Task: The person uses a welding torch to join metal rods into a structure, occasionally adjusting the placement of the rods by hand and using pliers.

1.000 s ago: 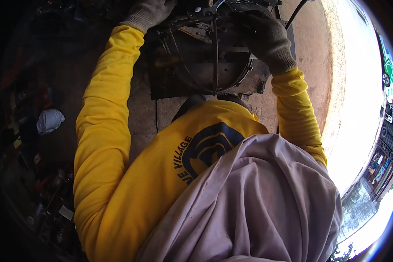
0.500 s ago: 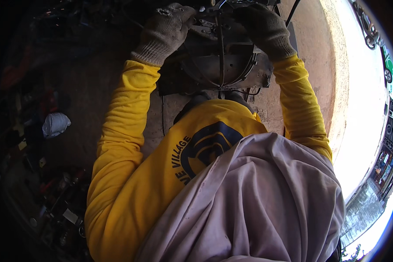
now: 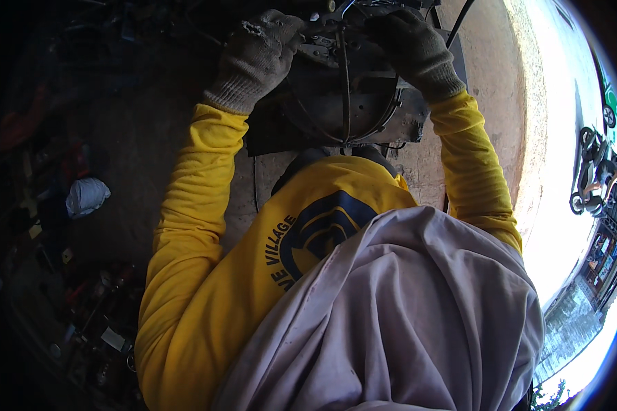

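A dark metal machine (image 3: 373, 104) stands in front of me at the top of the view, with a curved metal rim and an upright strip (image 3: 345, 82) down its middle. My left hand (image 3: 262, 58), in a worn grey knit glove, is closed at the machine's left side; its fingers curl inward, and what they grip is hidden. On the other side my right hand (image 3: 416, 51), gloved alike, reaches over the upper right of the machine. Its fingers bend in around something too dark to make out. Small metal fittings (image 3: 320, 49) show between the hands.
A white bundle (image 3: 88, 197) lies at the left among dark clutter. Brown floor (image 3: 487, 75) lies right of the machine, with bright ground beyond. A motorcycle (image 3: 589, 171) and a green vehicle (image 3: 611, 103) are outside at the far right. A rod (image 3: 461, 24) slants near my right hand.
My left hand has shifted slightly down toward me, and my right hand has moved a little. Both stay at the machine. Outside, a motorcycle has come further down into view.
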